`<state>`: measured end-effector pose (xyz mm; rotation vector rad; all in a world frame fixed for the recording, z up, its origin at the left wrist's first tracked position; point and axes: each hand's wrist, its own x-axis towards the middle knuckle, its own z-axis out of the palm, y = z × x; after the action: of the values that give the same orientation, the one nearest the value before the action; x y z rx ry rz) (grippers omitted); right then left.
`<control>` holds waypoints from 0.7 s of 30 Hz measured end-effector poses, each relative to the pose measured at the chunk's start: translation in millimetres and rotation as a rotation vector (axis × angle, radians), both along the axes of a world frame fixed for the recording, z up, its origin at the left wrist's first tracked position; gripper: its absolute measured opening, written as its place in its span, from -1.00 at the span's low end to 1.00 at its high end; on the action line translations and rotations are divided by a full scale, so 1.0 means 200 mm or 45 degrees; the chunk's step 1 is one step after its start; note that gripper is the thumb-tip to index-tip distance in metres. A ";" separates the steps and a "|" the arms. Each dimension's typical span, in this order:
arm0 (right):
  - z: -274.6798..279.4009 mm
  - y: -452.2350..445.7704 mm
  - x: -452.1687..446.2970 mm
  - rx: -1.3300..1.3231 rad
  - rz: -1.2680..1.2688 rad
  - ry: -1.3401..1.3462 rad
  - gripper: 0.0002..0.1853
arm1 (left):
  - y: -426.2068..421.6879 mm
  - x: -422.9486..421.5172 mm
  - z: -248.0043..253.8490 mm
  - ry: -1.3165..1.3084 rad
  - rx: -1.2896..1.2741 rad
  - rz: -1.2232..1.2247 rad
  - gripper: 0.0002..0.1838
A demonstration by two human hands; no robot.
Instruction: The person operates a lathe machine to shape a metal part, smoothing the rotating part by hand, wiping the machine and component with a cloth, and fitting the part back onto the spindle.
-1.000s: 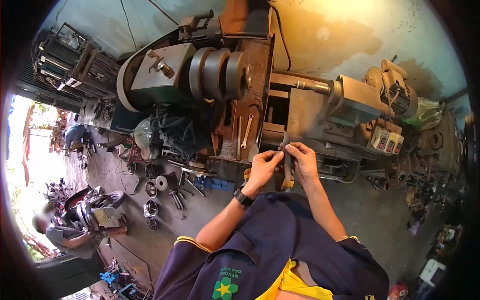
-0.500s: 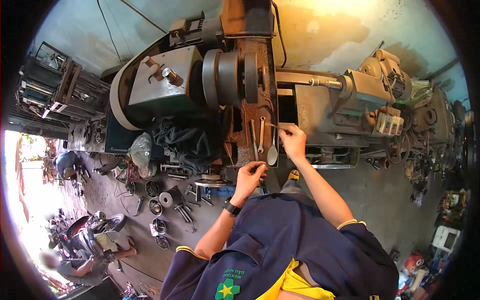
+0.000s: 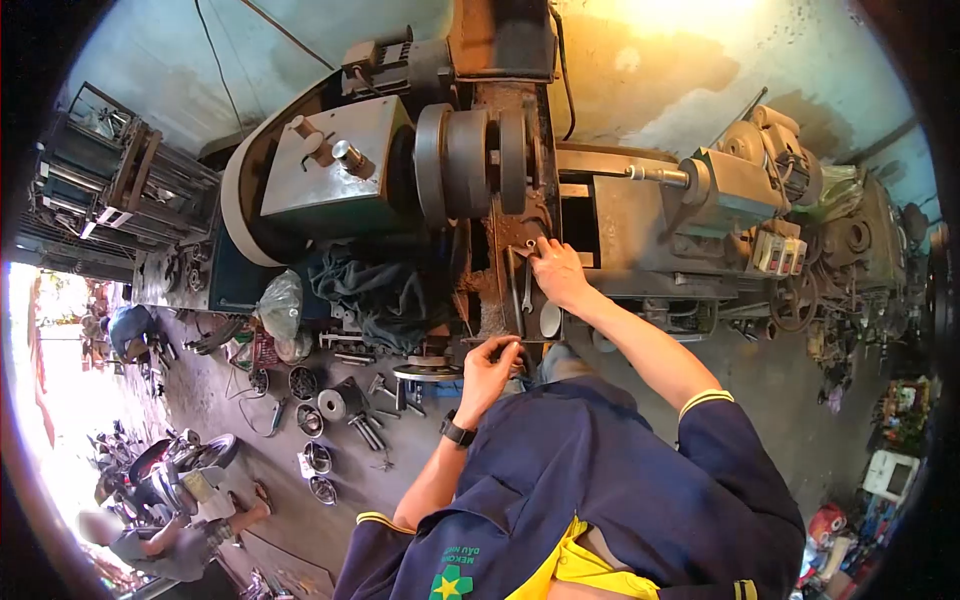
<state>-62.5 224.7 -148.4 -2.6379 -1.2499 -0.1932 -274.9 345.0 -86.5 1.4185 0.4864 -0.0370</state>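
Note:
My right hand [image 3: 558,272] reaches over the rusty tray of the lathe, its fingers closed round a small thin piece near the top of a wrench [image 3: 528,288]. Beside the wrench lies a dark rod [image 3: 514,295], and a pale oval disc [image 3: 550,319] sits at the tray's front right corner. My left hand [image 3: 487,372], with a black watch on the wrist, hangs in front of the tray edge. Its fingers are pinched together; anything between them is too small to make out.
The lathe's headstock [image 3: 330,165] and round chuck [image 3: 468,160] stand behind on the left, the tailstock [image 3: 725,190] on the right. A dark cloth [image 3: 375,295] lies left of the tray. At lower left a person [image 3: 150,540] sits by a motorbike [image 3: 175,475]. Metal parts lie on the floor.
My hands were together on a long thin strip and have parted. My right hand has moved forward and left over the tray; my left has drawn back. The view has shifted.

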 end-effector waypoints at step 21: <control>0.25 -0.36 0.44 1.576 -0.600 2.603 -0.82 | 0.53 0.72 0.66 -0.728 1.338 0.928 -0.75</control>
<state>25.6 152.5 -98.0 -0.8344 0.2847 0.9939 -130.2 450.3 46.0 2.0504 0.5297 1.3431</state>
